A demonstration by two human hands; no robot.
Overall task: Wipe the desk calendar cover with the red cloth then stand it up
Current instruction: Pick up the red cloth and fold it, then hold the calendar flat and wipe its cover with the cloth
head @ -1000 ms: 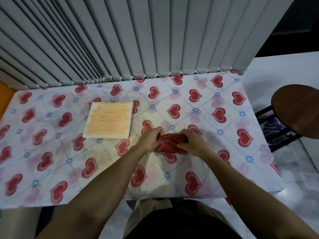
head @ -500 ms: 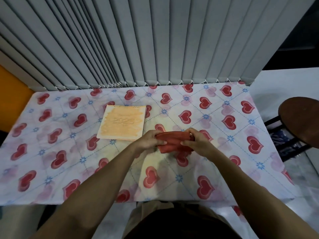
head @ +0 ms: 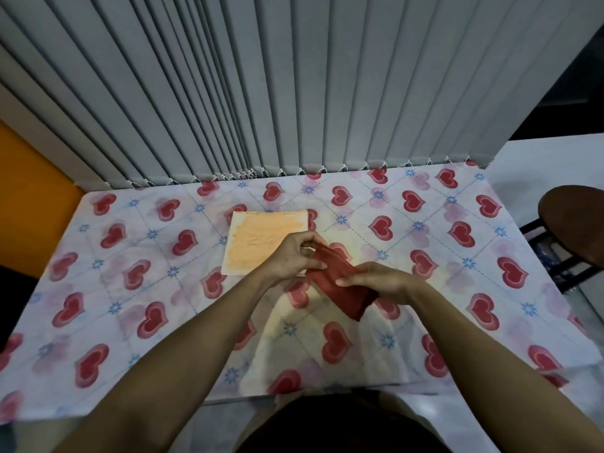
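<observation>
While both hands grip the red cloth above the table, left hand at its far end and right hand nearer, the desk calendar lies flat just left, apparently unwiped and not yet stood up.

A soft, matt red cloth; an orange paper desk calendar, cover textured; the table's heart-printed covering looked smooth.

Domestic room: table under heart-print cloth, grey vertical blinds behind, wooden stool at right, tiled floor.
</observation>
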